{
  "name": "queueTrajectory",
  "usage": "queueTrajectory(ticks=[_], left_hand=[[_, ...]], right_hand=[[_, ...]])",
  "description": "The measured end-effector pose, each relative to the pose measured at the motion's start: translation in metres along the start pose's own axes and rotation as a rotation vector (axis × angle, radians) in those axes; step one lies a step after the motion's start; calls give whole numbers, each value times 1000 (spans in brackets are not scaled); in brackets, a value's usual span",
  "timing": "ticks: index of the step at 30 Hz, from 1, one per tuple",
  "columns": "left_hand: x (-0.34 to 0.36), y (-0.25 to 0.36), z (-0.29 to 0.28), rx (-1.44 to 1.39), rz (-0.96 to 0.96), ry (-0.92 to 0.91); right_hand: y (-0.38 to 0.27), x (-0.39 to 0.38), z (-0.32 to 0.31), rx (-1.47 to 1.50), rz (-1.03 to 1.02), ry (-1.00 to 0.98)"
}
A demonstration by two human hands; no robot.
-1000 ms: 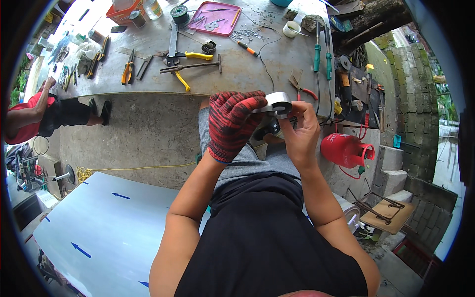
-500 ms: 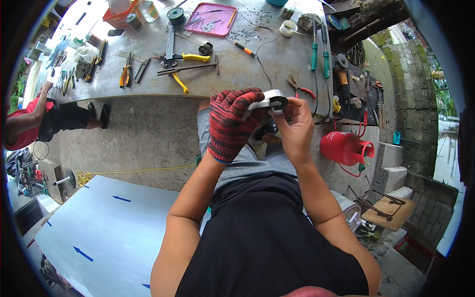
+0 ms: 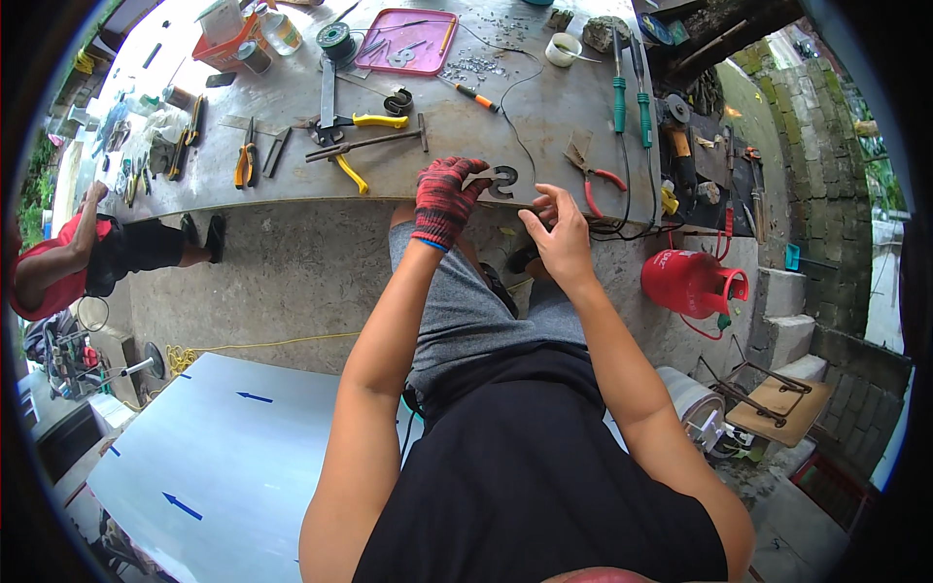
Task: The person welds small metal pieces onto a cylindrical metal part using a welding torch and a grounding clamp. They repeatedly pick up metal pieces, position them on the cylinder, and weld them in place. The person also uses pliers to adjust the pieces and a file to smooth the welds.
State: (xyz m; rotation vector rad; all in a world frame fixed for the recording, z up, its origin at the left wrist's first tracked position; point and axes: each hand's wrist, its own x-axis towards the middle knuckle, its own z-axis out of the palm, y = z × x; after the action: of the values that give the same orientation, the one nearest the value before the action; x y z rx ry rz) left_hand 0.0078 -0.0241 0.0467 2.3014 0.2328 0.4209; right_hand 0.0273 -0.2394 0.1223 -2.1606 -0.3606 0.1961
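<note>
Grey metal bent into an open, S-like curl (image 3: 501, 181) lies at the near edge of a long grey counter (image 3: 292, 185), seen from above by a head-worn camera. The person's left hand (image 3: 444, 199), in a red-and-black knit glove, rests at the counter's edge with its fingertips touching the left side of the metal piece; whether it pinches the piece cannot be told. The bare right hand (image 3: 561, 236) hovers just to the right and slightly nearer, fingers loosely spread and curled, holding nothing and close to the piece without clearly touching it.

Near the right hand, red-handled pliers (image 3: 595, 178) lie on the counter. Further back are two green-handled screwdrivers (image 3: 628, 92), an orange-handled screwdriver (image 3: 474, 93), a pink tray (image 3: 404, 40) with small tools, a spool of green wire (image 3: 335, 39), and yellow-handled pliers (image 3: 342, 167) beside a long metal bar. Orange-handled pliers (image 3: 245, 155) lie towards the left end.

On the concrete floor to the right stands a small red gas cylinder (image 3: 692, 282). A large pale sheet with blue arrows (image 3: 233, 447) lies at lower left. Another person in a red shirt (image 3: 58, 272) sits at the far left edge.
</note>
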Motion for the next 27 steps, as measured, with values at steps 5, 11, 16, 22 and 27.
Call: queueTrajectory(ticks=[5,11,16,22,27], left_hand=[[15,-27,30,79,-40,-86],[14,-32,38,74,1,-35],[8,1,26,141,-55,90],[7,-4,41,80,-68,76],[14,-18,41,-28,-27,51]], right_hand=[[33,-9,-8,-47,-18,-22],[47,-4,-9,-123,-61,-18],[46,10,-4,-119,-97,-7],[53,34,8,-140,-166,-44],[63,45,28,-174,-198,-87]])
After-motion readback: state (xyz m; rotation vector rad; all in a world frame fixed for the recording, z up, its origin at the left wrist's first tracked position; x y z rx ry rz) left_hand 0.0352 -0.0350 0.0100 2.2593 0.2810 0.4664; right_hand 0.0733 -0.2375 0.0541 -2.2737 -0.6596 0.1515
